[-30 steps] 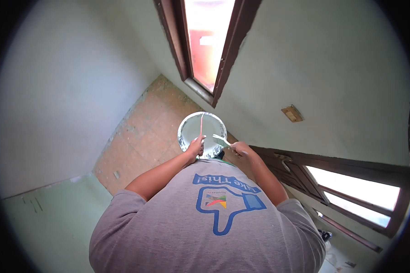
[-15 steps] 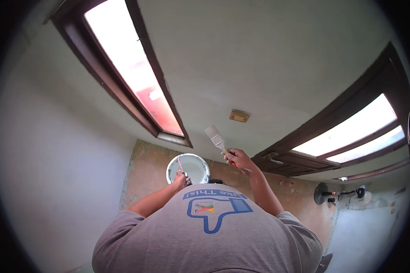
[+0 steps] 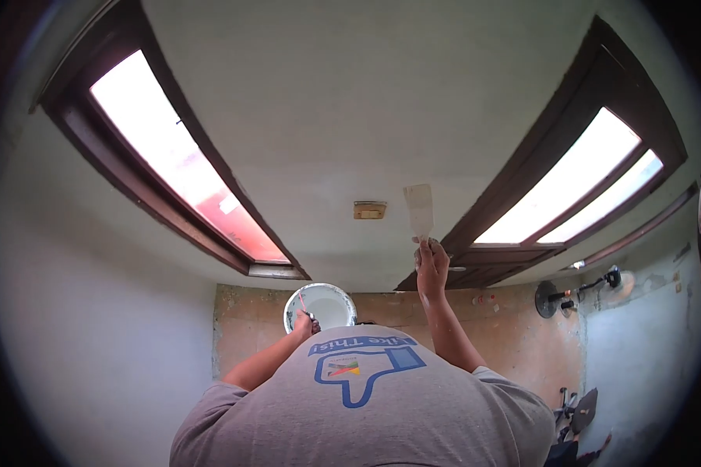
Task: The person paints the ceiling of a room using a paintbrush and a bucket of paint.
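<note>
My right hand [image 3: 432, 265] is raised and grips a flat paintbrush [image 3: 419, 208] whose white-coated bristles press against the pale wall [image 3: 350, 117], just right of a small brass wall plate [image 3: 370, 209]. My left hand [image 3: 306, 321] holds the thin handle of a round paint bucket [image 3: 320, 304] with white paint inside, low in front of my chest. My grey shirt with a blue thumb print fills the lower middle of the view.
A dark-framed window [image 3: 171, 167] is at the left and a dark-framed doorway [image 3: 568, 179] at the right of the painted wall. The floor [image 3: 506, 335] is bare orange-brown. A fan [image 3: 553, 297] stands at the right; dark tools [image 3: 576, 409] lie at the lower right.
My right hand lifted the brush out of the bucket up to the wall beside the brass plate. My head tilted up, so the windows now fill the view. The bucket stayed in my left hand.
</note>
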